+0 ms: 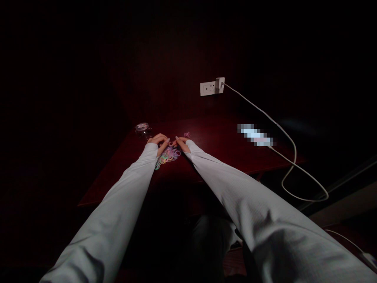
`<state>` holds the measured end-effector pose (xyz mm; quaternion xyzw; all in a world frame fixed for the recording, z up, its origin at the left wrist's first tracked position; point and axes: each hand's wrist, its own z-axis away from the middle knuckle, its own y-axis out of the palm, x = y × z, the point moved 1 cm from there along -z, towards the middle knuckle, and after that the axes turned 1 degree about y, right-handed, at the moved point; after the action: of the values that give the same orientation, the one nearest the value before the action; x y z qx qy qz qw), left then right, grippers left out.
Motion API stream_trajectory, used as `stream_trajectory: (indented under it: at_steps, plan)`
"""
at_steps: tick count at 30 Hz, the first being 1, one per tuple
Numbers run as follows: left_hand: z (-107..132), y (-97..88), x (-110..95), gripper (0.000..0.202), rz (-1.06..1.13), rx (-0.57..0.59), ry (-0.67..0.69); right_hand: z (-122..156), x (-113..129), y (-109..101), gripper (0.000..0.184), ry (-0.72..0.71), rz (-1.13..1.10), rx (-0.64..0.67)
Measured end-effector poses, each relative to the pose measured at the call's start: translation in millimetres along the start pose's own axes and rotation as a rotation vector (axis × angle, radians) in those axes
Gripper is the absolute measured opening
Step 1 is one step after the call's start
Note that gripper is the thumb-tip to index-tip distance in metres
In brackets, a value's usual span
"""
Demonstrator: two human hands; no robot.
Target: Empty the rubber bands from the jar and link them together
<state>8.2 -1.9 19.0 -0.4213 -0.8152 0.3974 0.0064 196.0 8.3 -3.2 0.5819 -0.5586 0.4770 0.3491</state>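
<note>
A heap of pastel elastic hair ties (168, 155), in green, yellow, pink and purple, lies near the front edge of the dark red table. Over its left side, my left hand (159, 141) is closed in a pinch with thumb against fingers. My right hand (183, 144) pinches just across from it, a small gap between the fingertips. A thin pinkish band, apparently one hair tie, spans that gap; the dim light blurs its details. Just beyond my right hand sits a small pink-purple bunch (187, 135), possibly more hair ties.
A clear round container (143, 129) stands at the back left of the table (215, 145). On the right lies a lit, pixelated phone (255, 135), its white cable (266, 114) looping past the table edge to a charger in the wall socket (209, 88).
</note>
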Motion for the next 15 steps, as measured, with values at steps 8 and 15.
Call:
stream_trajectory:
  at_steps: [8,15]
  plan:
    - [-0.8,0.1,-1.3,0.035,-0.014,-0.002,-0.021,-1.7,-5.7,0.5,0.036,-0.05,0.0,-0.002]
    - [-0.5,-1.2,-1.6,0.033,-0.052,-0.002,-0.024,1.6,-2.8,-0.2,0.03,-0.072,0.054,-0.033]
